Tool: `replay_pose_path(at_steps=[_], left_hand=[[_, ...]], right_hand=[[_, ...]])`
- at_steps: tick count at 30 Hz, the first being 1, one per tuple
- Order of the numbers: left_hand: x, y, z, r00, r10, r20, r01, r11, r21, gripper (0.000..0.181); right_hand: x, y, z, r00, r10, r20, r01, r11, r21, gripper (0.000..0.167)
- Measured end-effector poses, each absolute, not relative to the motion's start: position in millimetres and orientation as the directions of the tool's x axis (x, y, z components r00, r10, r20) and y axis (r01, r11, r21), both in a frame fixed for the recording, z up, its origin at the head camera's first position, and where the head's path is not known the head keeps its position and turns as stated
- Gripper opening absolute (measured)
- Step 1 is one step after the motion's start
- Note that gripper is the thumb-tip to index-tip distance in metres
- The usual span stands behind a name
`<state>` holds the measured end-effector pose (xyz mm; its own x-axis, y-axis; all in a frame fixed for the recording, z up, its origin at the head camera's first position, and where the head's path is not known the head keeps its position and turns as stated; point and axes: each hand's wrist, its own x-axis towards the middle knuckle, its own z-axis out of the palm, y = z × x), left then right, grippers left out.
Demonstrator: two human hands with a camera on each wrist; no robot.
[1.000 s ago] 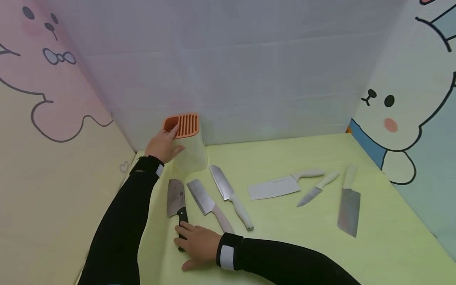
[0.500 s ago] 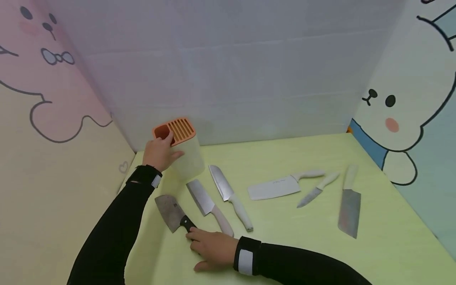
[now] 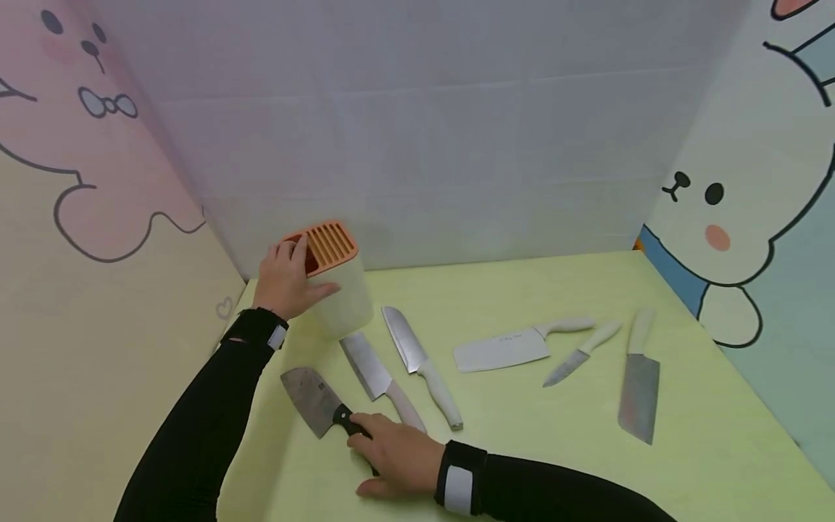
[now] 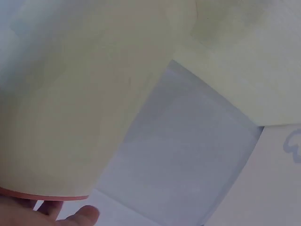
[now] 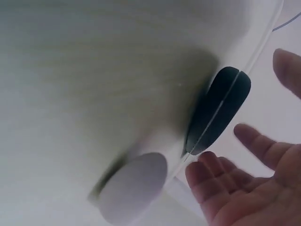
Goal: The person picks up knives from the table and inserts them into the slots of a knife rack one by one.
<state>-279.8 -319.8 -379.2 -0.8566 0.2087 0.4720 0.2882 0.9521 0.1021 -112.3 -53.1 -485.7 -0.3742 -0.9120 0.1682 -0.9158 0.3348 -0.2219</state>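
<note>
My left hand (image 3: 283, 283) grips the rim of a cream knife holder (image 3: 342, 293) with a slotted orange top, fingers at its larger opening and thumb along the side. In the left wrist view the holder's wall (image 4: 84, 103) looms over the fingertips. Lying flat, the black-handled cleaver (image 3: 312, 399) points its blade to the far left. My right hand (image 3: 401, 457) lies over its handle, fingers extended; in the right wrist view they are spread beside the black handle (image 5: 218, 113). A pinkish-handled cleaver (image 3: 368, 366) lies just behind.
A white-handled knife (image 3: 407, 341) lies right of the pinkish-handled one. Farther right are a white cleaver (image 3: 502, 351), a small knife (image 3: 567, 367) and another cleaver (image 3: 639, 395). A pale wall (image 3: 457, 145) rises behind the table, with cartoon-printed walls at both sides.
The holder has shifted left and nearer and turned slightly, with my left hand on it. The black-handled cleaver has rotated, its handle swinging right along with my right hand.
</note>
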Motion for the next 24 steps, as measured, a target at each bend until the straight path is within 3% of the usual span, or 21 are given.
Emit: replay_pose_path(at_steps=[3,10,17,24], left_hand=[[-281.6,-322.3,-381.9,-0.882,0.202,0.425,0.286,0.948,0.143,0.108],[-285.9,-319.5,-384.2,-0.883,0.231,0.408,0.305,0.944,0.126,0.096],[-287.9,-318.7,-384.9,-0.894,0.223,0.389,0.291,0.948,0.126,0.098],[-284.9,-317.5,-381.5,-0.903,0.214,0.373,0.280,0.951,0.131,0.099]], right_hand=[[-109.0,-58.6,-485.3,-0.456,-0.876,0.158,-0.878,0.414,-0.240,0.064],[-104.3,-66.8,-484.6,-0.626,-0.780,-0.012,-0.758,0.612,-0.223,0.074],[-108.4,-71.9,-493.4,-0.670,-0.740,-0.051,-0.720,0.666,-0.196,0.086],[-111.7,-79.0,-493.8,-0.701,-0.711,-0.048,-0.688,0.693,-0.215,0.071]])
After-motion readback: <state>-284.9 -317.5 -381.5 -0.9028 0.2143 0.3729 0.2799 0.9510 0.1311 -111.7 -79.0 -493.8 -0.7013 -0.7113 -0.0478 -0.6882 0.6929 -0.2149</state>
